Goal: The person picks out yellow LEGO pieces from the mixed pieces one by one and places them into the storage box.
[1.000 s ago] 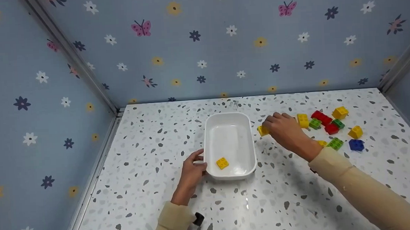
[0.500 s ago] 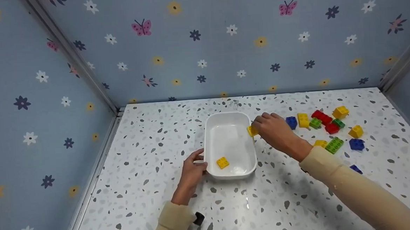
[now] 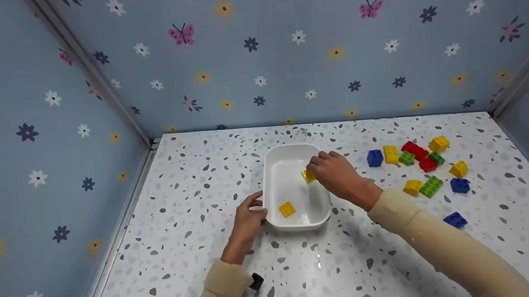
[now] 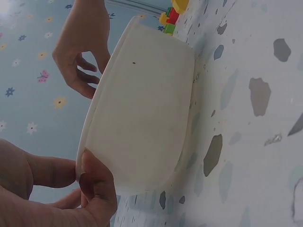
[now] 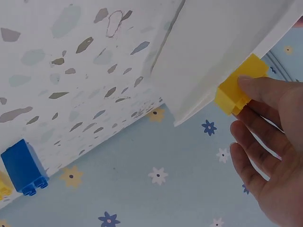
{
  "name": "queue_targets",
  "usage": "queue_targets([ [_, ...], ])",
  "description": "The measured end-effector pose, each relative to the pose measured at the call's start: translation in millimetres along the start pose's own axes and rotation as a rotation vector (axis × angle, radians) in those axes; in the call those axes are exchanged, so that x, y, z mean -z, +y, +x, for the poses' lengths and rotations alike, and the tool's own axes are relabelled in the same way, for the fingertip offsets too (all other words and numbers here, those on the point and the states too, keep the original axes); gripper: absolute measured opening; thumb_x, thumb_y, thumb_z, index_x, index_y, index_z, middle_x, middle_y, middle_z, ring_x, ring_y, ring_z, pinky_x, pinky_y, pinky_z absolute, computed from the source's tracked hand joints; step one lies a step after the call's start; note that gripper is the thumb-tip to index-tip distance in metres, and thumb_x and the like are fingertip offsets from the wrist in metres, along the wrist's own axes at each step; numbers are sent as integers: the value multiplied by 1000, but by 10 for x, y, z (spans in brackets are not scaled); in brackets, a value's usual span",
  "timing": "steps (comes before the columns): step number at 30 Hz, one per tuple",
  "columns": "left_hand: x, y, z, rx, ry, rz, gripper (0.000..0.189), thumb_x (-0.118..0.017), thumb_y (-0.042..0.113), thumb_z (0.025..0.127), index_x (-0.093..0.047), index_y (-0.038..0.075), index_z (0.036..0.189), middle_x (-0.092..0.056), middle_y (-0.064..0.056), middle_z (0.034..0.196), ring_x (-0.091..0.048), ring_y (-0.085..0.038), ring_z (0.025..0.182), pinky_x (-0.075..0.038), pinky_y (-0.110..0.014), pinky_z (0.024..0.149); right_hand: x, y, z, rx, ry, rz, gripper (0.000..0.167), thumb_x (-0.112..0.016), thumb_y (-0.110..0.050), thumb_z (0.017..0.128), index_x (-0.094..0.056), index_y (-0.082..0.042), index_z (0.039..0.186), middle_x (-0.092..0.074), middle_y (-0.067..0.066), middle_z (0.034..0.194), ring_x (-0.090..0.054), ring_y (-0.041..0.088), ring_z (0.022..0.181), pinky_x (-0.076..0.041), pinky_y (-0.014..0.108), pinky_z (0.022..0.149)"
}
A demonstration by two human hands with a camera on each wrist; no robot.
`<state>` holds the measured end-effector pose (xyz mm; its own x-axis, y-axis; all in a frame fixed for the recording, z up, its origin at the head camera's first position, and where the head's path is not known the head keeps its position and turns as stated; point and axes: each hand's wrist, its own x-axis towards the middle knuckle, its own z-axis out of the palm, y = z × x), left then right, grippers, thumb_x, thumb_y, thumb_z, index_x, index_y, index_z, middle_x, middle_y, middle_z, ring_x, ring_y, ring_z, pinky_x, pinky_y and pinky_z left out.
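My right hand (image 3: 336,174) pinches a yellow toy building brick (image 5: 236,87) between thumb and fingers. In the head view that brick overlaps the inside of a white plastic tub (image 3: 298,228), just in from its right rim. Another yellow brick (image 3: 287,209), studs up, lies on the tub's floor near the front left. At the left side of the tub, my left hand (image 3: 248,217) grips the rim; the left wrist view shows thumb and fingers (image 4: 97,184) on either side of it.
To the right on the speckled table lie several loose bricks, among them a blue one (image 3: 375,158), a red one (image 3: 414,150), a long green one (image 3: 431,187) and, nearer, another blue one (image 3: 455,220). Flowered panels (image 3: 287,66) stand behind and at the sides.
My right hand has moved left with the yellow brick, from beside the tub to over its inside. Bricks the right arm covered now show. My left hand has stayed on the rim.
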<state>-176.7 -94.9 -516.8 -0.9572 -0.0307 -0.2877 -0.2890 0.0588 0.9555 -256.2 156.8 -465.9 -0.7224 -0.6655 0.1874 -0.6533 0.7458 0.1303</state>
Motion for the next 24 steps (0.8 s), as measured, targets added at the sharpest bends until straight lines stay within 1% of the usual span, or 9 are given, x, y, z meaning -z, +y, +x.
queue_targets([
  [4,-5,10,2,13,3,6,55,-57,-4,100,-50,1,154,-56,-19,130,-65,-25,98,-57,-31,78,-46,-60,63,23,2,-2,24,-79,-1,92,-78,-7,115,-76,9,110,-67,27,98,-59,42,87],
  [11,-9,2,-4,37,10,43,54,-56,0,102,-51,5,155,-55,-17,133,-64,-24,103,-57,-31,83,-112,-143,157,31,-55,-20,25,-78,-3,94,-78,-8,118,-75,8,113,-66,26,100,-58,43,88],
  [18,-5,5,0,27,14,36,54,-57,-2,101,-51,4,154,-55,-19,133,-64,-25,103,-57,-31,81,-105,-211,227,45,-100,-23,23,-75,-2,96,-77,-7,118,-75,9,113,-66,28,100,-57,44,89],
  [24,-1,10,4,32,15,23,54,-57,-3,100,-52,4,154,-55,-18,131,-65,-26,104,-57,-30,80,-108,-261,281,60,-118,-43,25,-78,-4,95,-77,-8,119,-75,9,112,-66,27,100,-56,41,89],
])
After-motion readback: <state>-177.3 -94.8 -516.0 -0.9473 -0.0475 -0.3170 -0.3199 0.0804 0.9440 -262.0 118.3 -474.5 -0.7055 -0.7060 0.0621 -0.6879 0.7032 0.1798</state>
